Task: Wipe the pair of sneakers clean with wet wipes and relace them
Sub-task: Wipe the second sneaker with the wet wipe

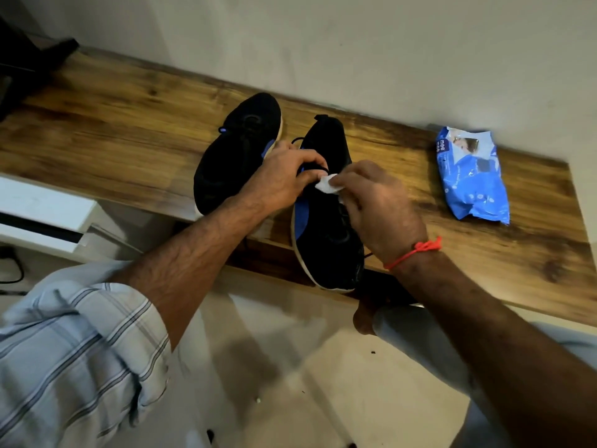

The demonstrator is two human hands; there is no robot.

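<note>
While both hands work over the nearer shoe, we record the following. Two black fabric sneakers with blue trim and pale soles lie on a brown wood-grain shelf [113, 130] set against a light wall.

The nearer black sneaker [326, 227] rests near the shelf's front edge. Its long axis runs from that edge back toward the wall, leaning slightly right as it recedes. Its rounded toe overhangs the front edge toward us, and its heel, with a small pull tab, points at the wall.

The second black sneaker [232, 156] lies just beside it to the left. Its axis tilts from lower left to upper right, one rounded end nearest the wall. We cannot tell from this view which end is the toe.

The left hand [284, 179] lies across the nearer sneaker's opening, its fingers curled onto the shoe's upper edge; a loop of black lace [315, 171] shows beside its fingertips. The right hand [378, 205], an orange thread [416, 250] tied about its wrist, pinches a small white wet wipe [329, 185] between thumb and fingers. The wipe sits over the lacing area, touching or nearly touching the left fingers.

A blue plastic pack of wipes [471, 182] lies on the shelf well to the right, apart from both shoes. A rolled striped sleeve [74, 344] covers the left upper arm.
</note>
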